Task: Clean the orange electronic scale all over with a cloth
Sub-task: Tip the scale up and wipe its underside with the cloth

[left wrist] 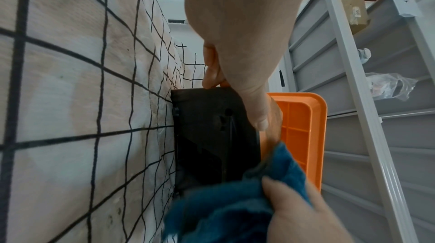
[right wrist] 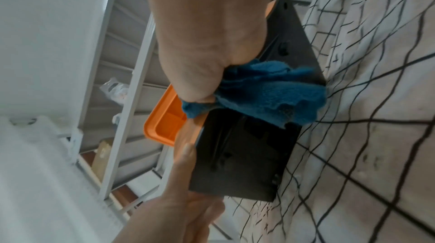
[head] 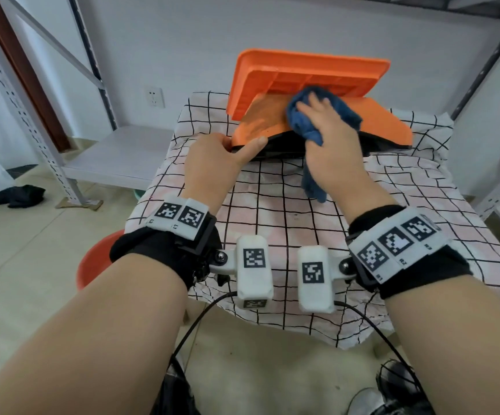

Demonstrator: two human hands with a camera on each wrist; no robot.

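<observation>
Orange electronic scale (head: 326, 115) at the far end of a table under a black-grid checked tablecloth (head: 407, 187), long axis running left to right. Tilted up on its far edge, near edge raised, black underside (left wrist: 212, 135) facing near. Orange weighing platform (head: 308, 73) angled up above the body, ribbed underside showing.

Right hand (head: 329, 145) directly in front of the scale's middle, fingers clamped around a bunched blue cloth (head: 311, 121), pressed into the gap between platform and body; loose tail of cloth hanging down toward the table. Left hand (head: 213, 163) at the near left corner of the body, thumb laid along the near edge, fingers curled around the corner, propping the scale. Right hand nearer the surface being wiped; unwiped areas to its left and right, along the long axis.

Hidden: display and buttons, the platform's top face, the far side. Cleaned versus uncleaned patches impossible to tell. Right fingertips mostly buried in cloth.
</observation>
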